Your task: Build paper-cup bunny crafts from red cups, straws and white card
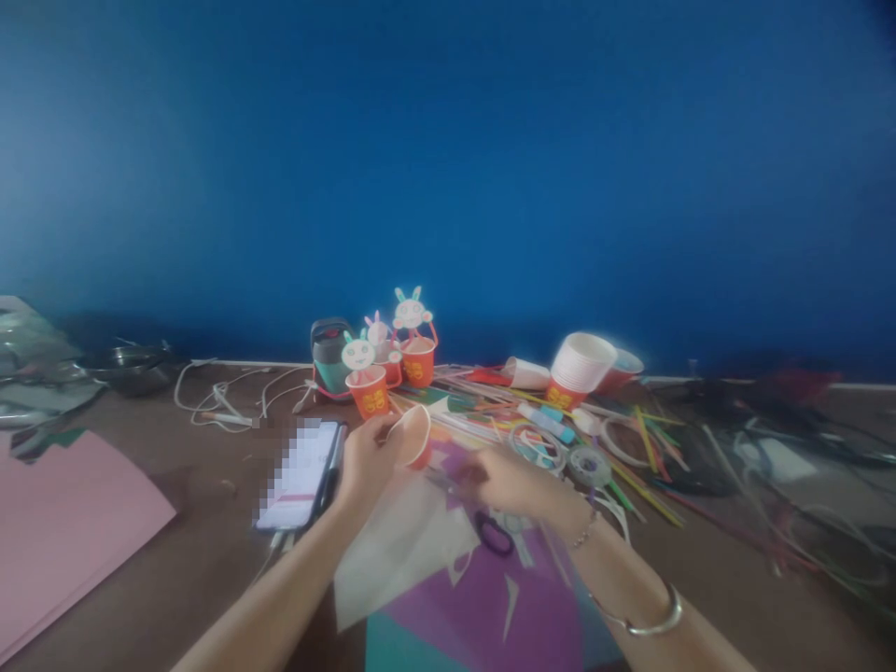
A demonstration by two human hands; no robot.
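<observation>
My left hand [368,457] is closed on the rim of a red paper cup [418,439], which is tilted with its pale inside showing. To the right of the cup, my right hand [500,481] hangs over the paper scraps, its fingers curled and smeared by motion; whether they hold anything is unclear. Dark-handled scissors [495,534] lie just below it, their blades pointing toward the cup. Under both hands are a white sheet [399,541] and purple paper [490,607] with cut scraps.
Behind stand cups with paper rabbit faces [358,355], a dark bottle [332,355] and a cup stack [581,364]. Tape rolls [589,465], glue sticks [556,425] and coloured sticks [648,490] lie right. A phone [301,476] and pink paper [77,532] are left.
</observation>
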